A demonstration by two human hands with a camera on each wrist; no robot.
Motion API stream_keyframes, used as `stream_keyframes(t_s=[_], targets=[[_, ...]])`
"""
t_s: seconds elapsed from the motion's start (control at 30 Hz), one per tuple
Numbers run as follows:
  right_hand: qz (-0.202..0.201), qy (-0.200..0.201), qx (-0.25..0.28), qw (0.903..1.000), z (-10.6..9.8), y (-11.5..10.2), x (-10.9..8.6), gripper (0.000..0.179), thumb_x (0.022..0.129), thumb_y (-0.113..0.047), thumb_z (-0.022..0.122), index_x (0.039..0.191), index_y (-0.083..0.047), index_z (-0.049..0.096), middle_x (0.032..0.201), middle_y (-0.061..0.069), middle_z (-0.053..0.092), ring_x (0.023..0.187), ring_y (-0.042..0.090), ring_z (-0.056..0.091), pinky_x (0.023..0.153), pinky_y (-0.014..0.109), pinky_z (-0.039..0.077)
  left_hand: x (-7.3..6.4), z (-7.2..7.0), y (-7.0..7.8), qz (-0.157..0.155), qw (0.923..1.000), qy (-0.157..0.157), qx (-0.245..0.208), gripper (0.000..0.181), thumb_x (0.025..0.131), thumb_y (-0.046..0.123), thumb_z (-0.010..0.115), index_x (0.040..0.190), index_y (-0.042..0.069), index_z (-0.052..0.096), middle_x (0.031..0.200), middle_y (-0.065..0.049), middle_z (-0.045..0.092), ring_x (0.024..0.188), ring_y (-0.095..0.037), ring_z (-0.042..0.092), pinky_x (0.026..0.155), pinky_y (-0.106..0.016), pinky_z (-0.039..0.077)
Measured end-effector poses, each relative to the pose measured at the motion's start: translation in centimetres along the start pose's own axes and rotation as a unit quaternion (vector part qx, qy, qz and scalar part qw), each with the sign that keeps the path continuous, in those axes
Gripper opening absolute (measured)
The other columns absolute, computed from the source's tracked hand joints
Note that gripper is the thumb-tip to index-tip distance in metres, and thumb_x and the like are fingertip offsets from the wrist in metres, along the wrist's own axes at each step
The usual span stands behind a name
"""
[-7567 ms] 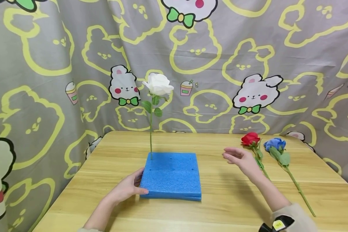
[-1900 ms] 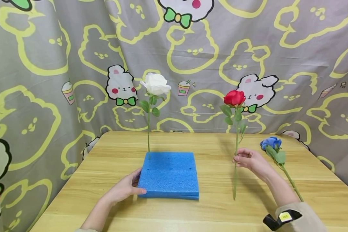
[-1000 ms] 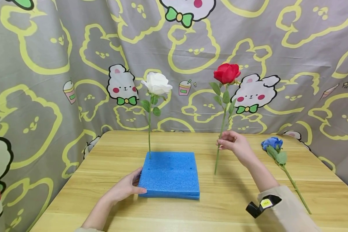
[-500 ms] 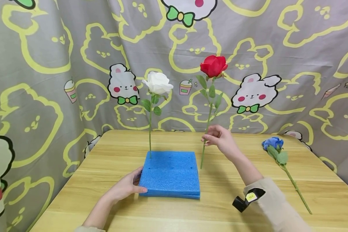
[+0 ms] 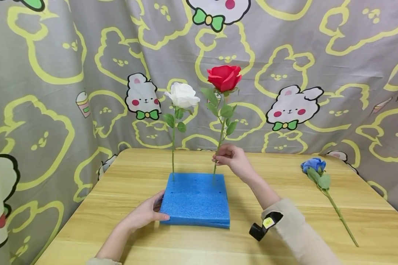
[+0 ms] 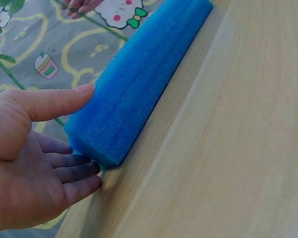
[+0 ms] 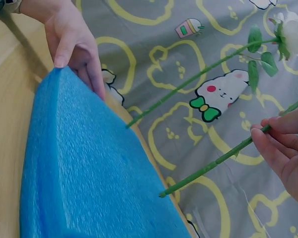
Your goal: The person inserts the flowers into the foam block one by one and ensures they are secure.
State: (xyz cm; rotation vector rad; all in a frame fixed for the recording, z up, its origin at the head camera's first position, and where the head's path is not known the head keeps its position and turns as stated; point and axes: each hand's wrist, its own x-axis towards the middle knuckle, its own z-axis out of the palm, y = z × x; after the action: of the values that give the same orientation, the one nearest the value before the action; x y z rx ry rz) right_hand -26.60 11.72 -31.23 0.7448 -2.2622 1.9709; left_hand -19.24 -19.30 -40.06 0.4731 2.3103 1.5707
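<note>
My left hand [image 5: 147, 212] holds the left front corner of a blue foam block [image 5: 195, 202]; the thumb lies on the front face and the fingers along the left side. A white rose [image 5: 182, 95] stands upright in the block's back left corner. My right hand [image 5: 233, 161] pinches the green stem of a red rose [image 5: 224, 78] between thumb and fingertips. The red rose leans slightly right, its stem's lower end over the block's back right part. In the right wrist view the stem tip [image 7: 162, 194] shows at or just above the foam; contact is unclear.
A blue rose [image 5: 313, 165] lies on the wooden table [image 5: 272, 228] at the right, its stem pointing toward the front. Small dark holes dot the foam's top. A patterned grey curtain [image 5: 285, 29] hangs behind the table.
My right hand reached to the right, picked up the red rose from the table, raised it upright and carried it left over the foam. The left hand stays at the block.
</note>
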Motion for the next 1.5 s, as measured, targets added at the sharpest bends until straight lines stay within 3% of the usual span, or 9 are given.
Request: stream_keyframes(t_s=[0.27,0.63,0.83,1.03,1.27,1.5], targets=[[-0.005,0.006,0.014,0.9999,1.5,0.6,1.1,0.014,0.089,0.004,0.057,0.101,0.010,0.056,0.097,0.021,0.064,0.092,0.031,0.064,0.079,0.040,0.054,0.0,0.0,0.0,0.000,1.0000,0.004,0.001,0.098,0.077,0.016,0.075,0.143,-0.013,0.009,0.146,-0.031,0.018,0.133,-0.044,0.022,0.108,-0.052,0.019],[-0.026,0.028,0.041,0.9984,3.2,1.7,2.2,0.004,0.088,0.006,0.057,0.091,0.006,0.054,0.098,0.027,0.062,0.090,0.029,0.065,0.077,0.038,0.055,0.1,0.0,-0.2,0.005,1.0000,0.003,0.004,0.098,0.077,0.017,0.075,0.143,-0.013,0.009,0.146,-0.031,0.019,0.133,-0.044,0.023,0.108,-0.052,0.019],[-0.028,0.039,0.032,0.9983,4.0,2.0,2.6,0.004,0.087,0.006,0.058,0.091,0.004,0.056,0.095,0.024,0.064,0.090,0.032,0.064,0.077,0.041,0.054,0.1,0.1,-0.2,0.007,1.0000,0.004,0.005,0.098,0.077,0.016,0.076,0.142,-0.013,0.009,0.146,-0.031,0.019,0.132,-0.044,0.023,0.108,-0.052,0.019],[-0.022,0.052,0.031,0.9979,4.5,2.3,2.9,0.005,0.086,0.007,0.059,0.091,0.008,0.057,0.092,0.022,0.065,0.089,0.035,0.064,0.074,0.035,0.055,0.0,0.1,-0.2,0.005,1.0000,0.003,0.001,0.098,0.077,0.016,0.075,0.143,-0.013,0.009,0.146,-0.031,0.019,0.133,-0.044,0.022,0.108,-0.052,0.019],[-0.017,0.047,0.008,0.9987,5.0,2.4,3.0,0.011,0.086,0.007,0.059,0.096,0.010,0.058,0.092,0.021,0.066,0.087,0.032,0.065,0.073,0.035,0.056,0.0,0.1,-0.3,0.012,0.9999,0.001,-0.007,0.096,0.077,0.014,0.075,0.143,-0.013,0.010,0.146,-0.031,0.019,0.133,-0.043,0.021,0.108,-0.052,0.018],[-0.011,0.035,-0.005,0.9993,5.3,2.2,3.1,0.014,0.085,0.006,0.061,0.098,0.011,0.060,0.093,0.022,0.066,0.089,0.037,0.064,0.073,0.034,0.055,0.0,0.1,-0.3,0.008,0.9999,0.005,-0.004,0.098,0.076,0.015,0.076,0.143,-0.013,0.010,0.146,-0.031,0.019,0.133,-0.044,0.022,0.108,-0.052,0.018]])
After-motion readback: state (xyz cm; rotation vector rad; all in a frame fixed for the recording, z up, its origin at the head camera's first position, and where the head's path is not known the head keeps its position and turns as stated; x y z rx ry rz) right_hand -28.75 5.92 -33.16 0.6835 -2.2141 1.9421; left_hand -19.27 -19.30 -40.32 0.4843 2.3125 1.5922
